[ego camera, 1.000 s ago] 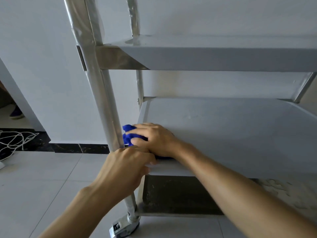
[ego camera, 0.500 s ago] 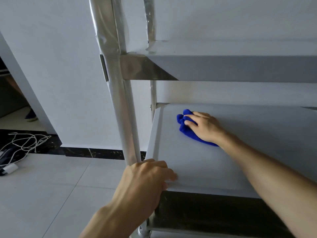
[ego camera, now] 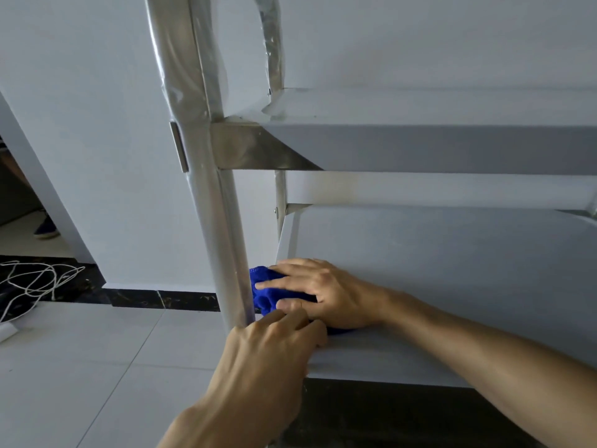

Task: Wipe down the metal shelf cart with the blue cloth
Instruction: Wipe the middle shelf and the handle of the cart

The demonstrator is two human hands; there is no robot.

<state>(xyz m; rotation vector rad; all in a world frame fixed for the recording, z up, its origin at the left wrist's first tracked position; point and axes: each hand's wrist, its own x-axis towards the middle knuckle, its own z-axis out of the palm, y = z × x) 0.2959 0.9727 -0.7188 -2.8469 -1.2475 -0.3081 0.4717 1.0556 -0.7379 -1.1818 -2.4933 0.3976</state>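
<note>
at the near left corner of the middle shelf: i have my right hand (ego camera: 323, 294) laid over the bunched bright blue microfibre cloth (ego camera: 263, 297), fingers fairly straight and spread on top of it, thumb along its near side.
cloth position: it sits on the flat grey metal middle shelf (ego camera: 436, 270) of the steel shelf cart, pushed right against the shiny tubular front-left upright post (ego camera: 223, 240), with part of it hidden under my palm.
why there: i judge the cloth is being driven into the corner where shelf edge meets post, a spot that traps dust.
right grip: pressing down flat more than clutching; whether the fingertips curl into the fabric i cannot tell.
left hand (ego camera: 268, 360): fingers curled over the front lip of that shelf beside the post, probably to stop the wheeled cart rolling under the push.
upper shelf (ego camera: 420, 147): close overhead, so my forearm comes in low.
floor side: a tangle of white cord (ego camera: 35, 279) lies on the pale tiles, well apart from the cart.
progress: i judge this shelf is mid-wipe, other surfaces unknown.
</note>
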